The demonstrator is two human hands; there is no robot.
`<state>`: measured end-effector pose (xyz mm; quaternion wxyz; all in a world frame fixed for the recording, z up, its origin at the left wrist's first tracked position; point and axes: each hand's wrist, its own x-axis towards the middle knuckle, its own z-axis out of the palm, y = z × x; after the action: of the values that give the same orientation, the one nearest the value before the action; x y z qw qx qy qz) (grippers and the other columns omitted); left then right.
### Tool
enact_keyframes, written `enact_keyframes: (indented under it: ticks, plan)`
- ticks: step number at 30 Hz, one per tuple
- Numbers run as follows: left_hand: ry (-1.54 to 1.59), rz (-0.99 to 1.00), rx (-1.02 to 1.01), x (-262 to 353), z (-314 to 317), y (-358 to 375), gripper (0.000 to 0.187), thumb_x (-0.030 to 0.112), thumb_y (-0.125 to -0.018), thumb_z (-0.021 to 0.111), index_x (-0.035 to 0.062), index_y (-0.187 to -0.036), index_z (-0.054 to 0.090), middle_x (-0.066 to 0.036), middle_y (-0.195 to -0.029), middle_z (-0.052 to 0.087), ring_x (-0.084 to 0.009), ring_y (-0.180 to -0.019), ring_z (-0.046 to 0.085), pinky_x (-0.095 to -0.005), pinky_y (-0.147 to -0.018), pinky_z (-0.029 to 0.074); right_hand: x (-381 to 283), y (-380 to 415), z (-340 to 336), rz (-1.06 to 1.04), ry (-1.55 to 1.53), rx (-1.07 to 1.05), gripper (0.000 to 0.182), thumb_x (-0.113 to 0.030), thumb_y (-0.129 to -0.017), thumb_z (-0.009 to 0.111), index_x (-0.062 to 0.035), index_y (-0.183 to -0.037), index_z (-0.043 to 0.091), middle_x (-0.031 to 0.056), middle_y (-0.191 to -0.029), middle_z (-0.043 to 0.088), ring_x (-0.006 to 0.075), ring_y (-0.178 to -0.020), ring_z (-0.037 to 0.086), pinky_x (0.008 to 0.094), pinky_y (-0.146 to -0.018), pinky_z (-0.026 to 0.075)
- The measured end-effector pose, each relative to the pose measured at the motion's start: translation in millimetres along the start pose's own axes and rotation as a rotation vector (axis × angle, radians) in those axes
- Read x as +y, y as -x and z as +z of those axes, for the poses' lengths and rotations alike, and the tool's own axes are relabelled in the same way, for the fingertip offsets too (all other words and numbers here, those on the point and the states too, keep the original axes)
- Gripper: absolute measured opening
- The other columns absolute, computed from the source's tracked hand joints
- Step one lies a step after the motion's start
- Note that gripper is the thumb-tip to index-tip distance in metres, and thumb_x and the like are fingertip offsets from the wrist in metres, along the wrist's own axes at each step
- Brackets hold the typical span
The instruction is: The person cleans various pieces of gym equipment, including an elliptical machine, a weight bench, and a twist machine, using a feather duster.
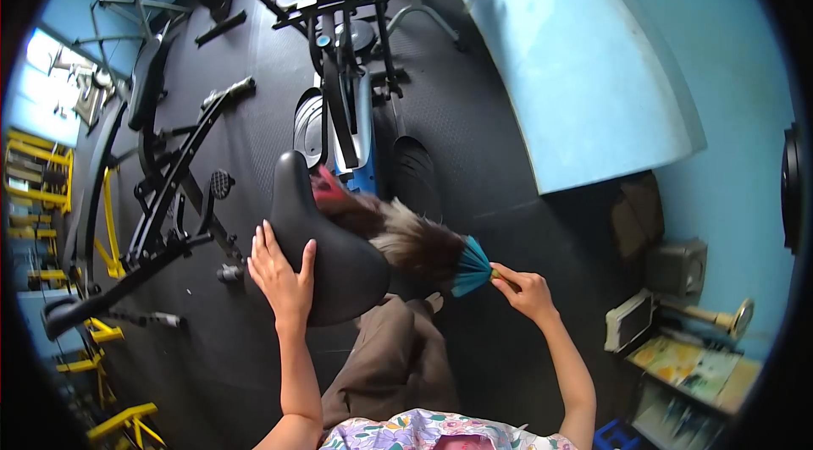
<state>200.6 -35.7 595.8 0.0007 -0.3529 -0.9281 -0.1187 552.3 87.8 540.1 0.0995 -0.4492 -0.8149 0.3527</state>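
Black floor matting [246, 365] is underlying the work area. At far right, a light-blue slanted panel [584, 69] is standing above it. At far centre, an elliptical trainer [340, 103] is extending away from the person; a black-framed exercise machine [179, 172] is standing to its left. A black padded saddle [326, 259] is occupying the near centre, nose pointing far. A feather duster [415, 238] is extending along the saddle's right side, feathers blurred; whether they are touching the saddle cannot be told. The left hand [282, 276] is resting on the saddle's left flank, fingers straight and close together, thumb apart. The right hand [527, 291] is gripping the duster's short handle [496, 275], fingers clamped just beside the teal collar [472, 266].

Caution: a low sweep could be snagging feathers on the trainer's frame. A fingertip grip so near the handle's end could be letting the duster twist. Leaning weight could be sliding the left palm off the saddle's curved cover.
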Motion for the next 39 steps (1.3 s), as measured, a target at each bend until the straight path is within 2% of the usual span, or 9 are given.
enact_keyframes:
  ticks: [4,8,13,16,24,30,34,37,39]
  plan:
    - [0.422,0.27,-0.062,73,-18,47,0.063,0.022,-0.076,0.067,0.0013,-0.13,0.04,-0.021,-0.137,0.035,-0.0406,-0.129,0.027,-0.0517,-0.105,0.018,34,-101,-3,-0.13,0.079,-0.007,0.029,-0.033,-0.085,0.059,-0.0194,-0.11,0.064,0.0114,-0.063,0.062,0.025,-0.057,0.063,0.0325,-0.052,0.048]
    - [0.903,0.498,-0.414,139,43,83,0.041,0.013,-0.075,0.066,0.0074,-0.114,0.056,-0.012,-0.121,0.053,-0.0244,-0.114,0.05,-0.0396,-0.098,0.035,44,-214,-6,-0.292,0.3,-0.017,0.032,-0.035,-0.086,0.058,-0.0225,-0.115,0.061,0.0117,-0.056,0.056,0.0272,-0.051,0.059,0.0368,-0.05,0.047]
    - [1.188,-0.78,-0.095,135,240,60,0.035,0.009,-0.076,0.066,0.0011,-0.107,0.051,-0.009,-0.1,0.055,-0.0214,-0.089,0.055,-0.0336,-0.085,0.044,47,-349,8,-0.411,0.317,0.07,0.032,-0.033,-0.087,0.057,-0.0221,-0.116,0.06,0.0108,-0.055,0.055,0.0256,-0.049,0.059,0.0366,-0.049,0.048]
    - [1.098,-1.058,0.337,90,318,25,0.057,0.018,-0.076,0.073,0.0,-0.12,0.043,-0.014,-0.109,0.053,-0.0232,-0.104,0.05,-0.0347,-0.094,0.038,45,-404,32,-0.322,0.28,-0.009,0.032,-0.032,-0.088,0.056,-0.0185,-0.116,0.06,0.014,-0.064,0.062,0.0294,-0.058,0.063,0.0376,-0.054,0.05]
    - [1.033,-1.072,0.893,48,374,-59,0.059,0.012,-0.069,0.079,-0.0059,-0.115,0.047,-0.013,-0.12,0.05,-0.0194,-0.109,0.049,-0.0325,-0.099,0.036,117,-416,131,-0.485,0.296,-0.355,0.034,-0.035,-0.088,0.053,-0.0171,-0.117,0.057,0.0161,-0.06,0.06,0.0342,-0.059,0.062,0.0425,-0.052,0.05]
    - [1.034,-1.165,0.866,44,368,-58,0.065,0.003,-0.062,0.081,-0.002,-0.117,0.047,-0.01,-0.114,0.052,-0.0185,-0.101,0.053,-0.0312,-0.094,0.041,124,-484,105,-0.511,0.198,-0.394,0.035,-0.027,-0.088,0.057,-0.0182,-0.122,0.054,0.0112,-0.073,0.065,0.0293,-0.062,0.064,0.0381,-0.056,0.049]
    - [1.137,-1.164,0.909,29,385,-43,0.052,-0.005,-0.064,0.076,0.0036,-0.109,0.053,-0.008,-0.107,0.056,-0.0183,-0.096,0.058,-0.0284,-0.081,0.051,100,-548,79,-0.337,-0.004,-0.237,0.031,-0.017,-0.091,0.053,-0.0116,-0.122,0.056,0.0103,-0.081,0.068,0.0081,-0.06,0.057,0.0265,-0.056,0.047]
    - [1.106,-1.189,0.934,29,388,-43,0.053,-0.006,-0.064,0.076,0.0034,-0.11,0.052,-0.008,-0.106,0.057,-0.0188,-0.094,0.059,-0.0288,-0.08,0.052,97,-544,83,-0.46,-0.086,-0.319,0.03,-0.017,-0.092,0.052,-0.0099,-0.121,0.056,0.0082,-0.078,0.067,0.0063,-0.058,0.047,0.0244,-0.055,0.045]
    - [1.118,-1.199,0.871,30,383,-46,0.056,-0.006,-0.064,0.076,0.0038,-0.112,0.049,-0.008,-0.107,0.056,-0.0188,-0.094,0.059,-0.0281,-0.079,0.052,93,-522,83,-0.373,0.009,-0.482,0.031,-0.023,-0.091,0.054,-0.0111,-0.119,0.056,0.0172,-0.08,0.066,0.0188,-0.063,0.066,0.0333,-0.057,0.048]
